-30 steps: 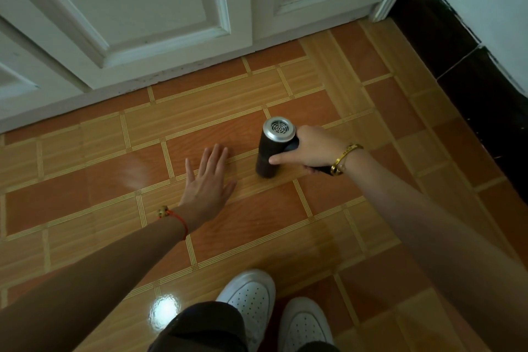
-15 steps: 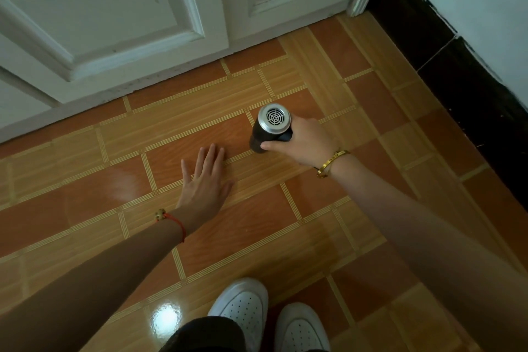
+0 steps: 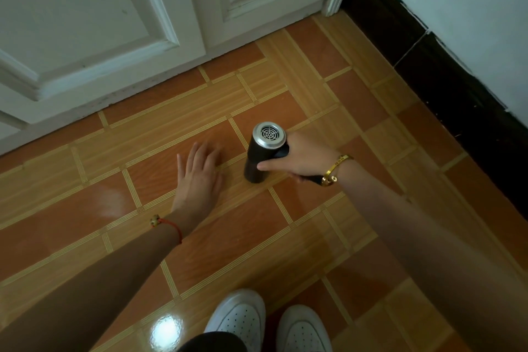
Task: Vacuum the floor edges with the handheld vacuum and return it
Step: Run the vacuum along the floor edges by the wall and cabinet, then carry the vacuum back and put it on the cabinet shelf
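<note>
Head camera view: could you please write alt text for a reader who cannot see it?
A right hand holds a black handheld vacuum nose-down on an orange tiled floor, while the left hand lies open and flat beside it. White panelled doors stand ahead, and white shoes show below.

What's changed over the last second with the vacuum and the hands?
Little. The right hand keeps its grip on the handheld vacuum and has carried it slightly along the tiles toward the dark baseboard, nozzle down. The left hand stays spread flat on the floor. Nothing picked up or let go.
</note>
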The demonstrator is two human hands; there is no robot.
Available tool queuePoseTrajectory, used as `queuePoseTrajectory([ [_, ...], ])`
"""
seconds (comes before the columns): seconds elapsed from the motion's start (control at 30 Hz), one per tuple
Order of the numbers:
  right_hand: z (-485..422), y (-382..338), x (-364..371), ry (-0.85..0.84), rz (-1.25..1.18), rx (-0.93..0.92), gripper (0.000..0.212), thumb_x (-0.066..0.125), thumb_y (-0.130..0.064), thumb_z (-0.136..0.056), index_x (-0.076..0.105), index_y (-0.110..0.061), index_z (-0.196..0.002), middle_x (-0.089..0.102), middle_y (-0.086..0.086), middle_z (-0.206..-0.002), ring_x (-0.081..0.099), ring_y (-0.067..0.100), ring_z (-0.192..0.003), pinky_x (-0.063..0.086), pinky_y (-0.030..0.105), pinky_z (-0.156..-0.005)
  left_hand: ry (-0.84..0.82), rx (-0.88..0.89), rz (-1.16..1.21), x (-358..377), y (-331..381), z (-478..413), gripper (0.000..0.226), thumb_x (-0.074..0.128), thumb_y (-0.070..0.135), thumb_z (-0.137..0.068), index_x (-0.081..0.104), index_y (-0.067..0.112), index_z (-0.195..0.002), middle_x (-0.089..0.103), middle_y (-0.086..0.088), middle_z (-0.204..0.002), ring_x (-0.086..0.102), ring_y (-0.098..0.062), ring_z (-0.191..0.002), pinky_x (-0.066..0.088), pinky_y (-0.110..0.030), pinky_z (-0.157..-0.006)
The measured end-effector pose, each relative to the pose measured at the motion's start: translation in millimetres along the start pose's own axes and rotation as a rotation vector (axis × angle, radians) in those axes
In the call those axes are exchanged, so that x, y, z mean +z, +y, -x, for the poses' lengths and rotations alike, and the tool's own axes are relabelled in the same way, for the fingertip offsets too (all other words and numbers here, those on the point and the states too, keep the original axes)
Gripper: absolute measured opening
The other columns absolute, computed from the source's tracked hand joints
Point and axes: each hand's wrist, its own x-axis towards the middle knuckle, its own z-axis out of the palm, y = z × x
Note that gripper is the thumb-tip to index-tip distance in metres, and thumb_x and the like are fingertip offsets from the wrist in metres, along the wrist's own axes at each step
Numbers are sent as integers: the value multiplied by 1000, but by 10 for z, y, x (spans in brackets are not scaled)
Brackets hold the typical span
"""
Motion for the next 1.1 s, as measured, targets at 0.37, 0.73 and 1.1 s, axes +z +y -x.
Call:
queuePoseTrajectory([
  [0.37,129,192,-27,136,-890,236,42,75,-50,-77,60,-14,-64,58,3,-56,53,14,-43,48,25,-46,-148,-635,1347,-302,754,-285,65,60,51,-91,45,17,-144,53,-4,-140,57,-19,-117,49,-41,-102],
  [0.73,277,399,148,-41,-1173,190,44,73,-59,-73,59,-17,-68,52,-4,-57,48,9,-44,46,21,-45,-338,-668,1844,-369,1018,-250,55,71,36,-87,51,14,-134,63,-11,-129,68,-24,-114,54,-34,-96],
  [1.1,304,639,154,-18,-1261,166,53,72,-67,-67,58,-16,-73,50,-2,-60,48,10,-45,45,21,-44,-337,-695,1884,-238,1154,-381,49,79,28,-81,59,11,-123,67,-14,-123,72,-24,-106,58,-30,-91],
])
